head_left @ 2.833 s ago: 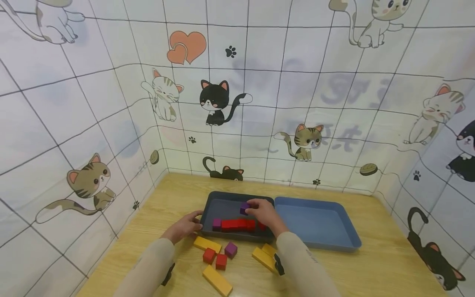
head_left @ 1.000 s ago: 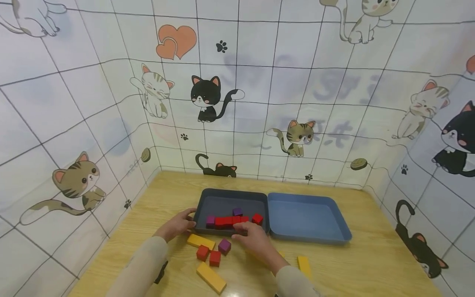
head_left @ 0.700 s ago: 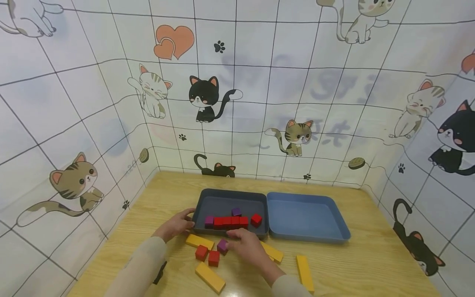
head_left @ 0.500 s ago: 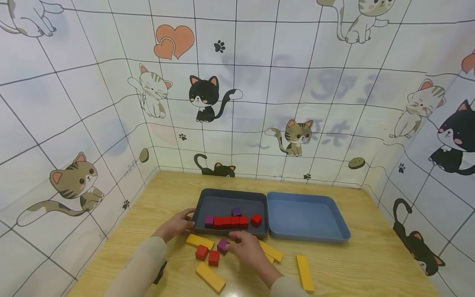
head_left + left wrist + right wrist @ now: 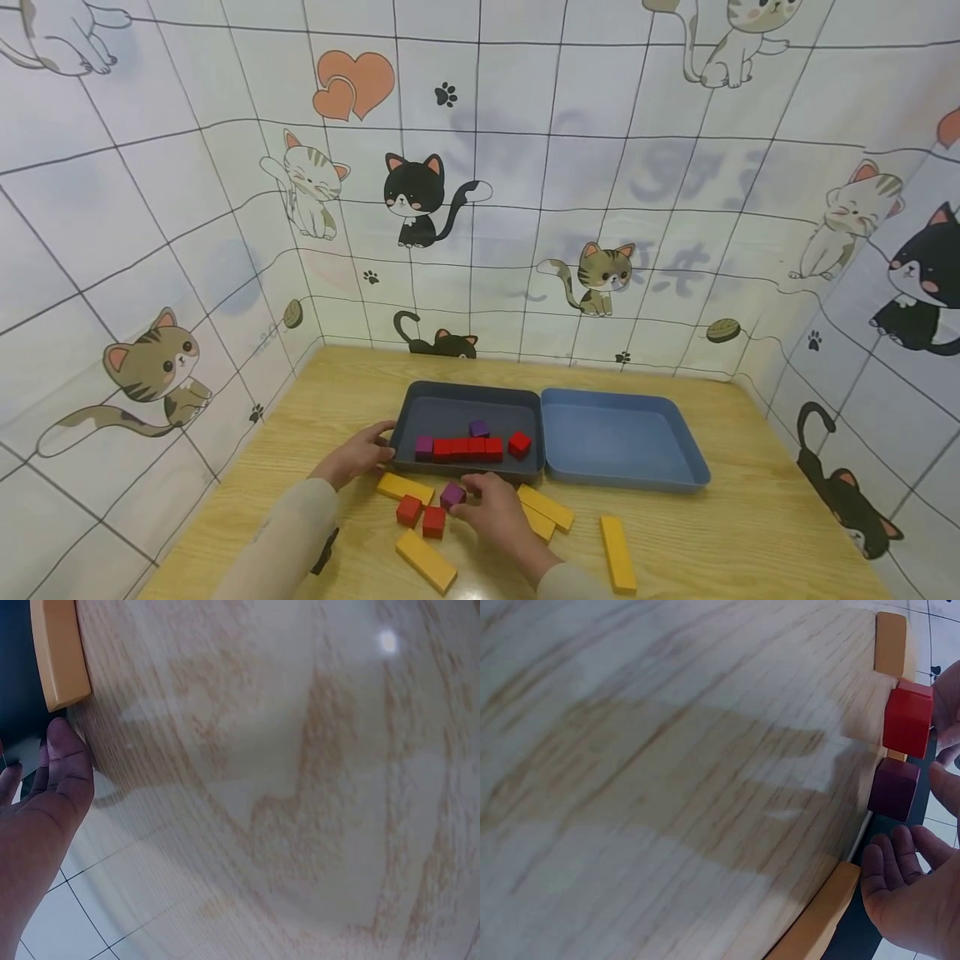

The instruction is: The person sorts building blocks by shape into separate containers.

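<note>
The dark tray (image 5: 405,414) at centre frame already holds a row of red and purple cubes, while the right hand (image 5: 491,512) closes its fingers around the purple cube (image 5: 452,496) just below it, the left hand (image 5: 358,454) lies relaxed against the tray's left edge, and two red cubes (image 5: 421,516) and several yellow bars (image 5: 424,560) remain on the table (image 5: 750,533).

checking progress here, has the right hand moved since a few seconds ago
Yes. The right hand has come out of the dark tray, where it was over the blocks, toward the person; it now touches the purple cube on the table before the tray.
</note>
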{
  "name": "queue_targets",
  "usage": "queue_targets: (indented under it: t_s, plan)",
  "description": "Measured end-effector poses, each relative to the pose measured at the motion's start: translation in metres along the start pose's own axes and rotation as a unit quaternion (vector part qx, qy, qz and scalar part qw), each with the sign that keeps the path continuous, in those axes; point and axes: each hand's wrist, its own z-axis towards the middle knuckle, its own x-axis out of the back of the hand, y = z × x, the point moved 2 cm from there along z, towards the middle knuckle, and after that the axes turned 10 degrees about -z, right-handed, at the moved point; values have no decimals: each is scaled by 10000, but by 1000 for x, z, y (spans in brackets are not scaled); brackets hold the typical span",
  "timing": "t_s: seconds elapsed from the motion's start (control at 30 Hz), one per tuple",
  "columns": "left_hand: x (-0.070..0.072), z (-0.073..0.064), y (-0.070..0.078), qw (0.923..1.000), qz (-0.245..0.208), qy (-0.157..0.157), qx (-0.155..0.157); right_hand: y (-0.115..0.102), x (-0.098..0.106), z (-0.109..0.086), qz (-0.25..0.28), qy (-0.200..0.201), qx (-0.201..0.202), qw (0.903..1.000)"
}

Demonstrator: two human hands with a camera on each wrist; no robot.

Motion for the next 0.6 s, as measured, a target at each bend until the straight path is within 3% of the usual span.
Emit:
queue_targets:
  t_s: [0.27, 0.6]
  plan:
    - [-1, -2, 1, 10000, -4, 15, 8, -1, -2, 3, -102, -19, -37, 9999]
    - [-2, 0, 1, 9999, -6, 108, 88, 0, -7, 3, -833, 205, 430, 9954]
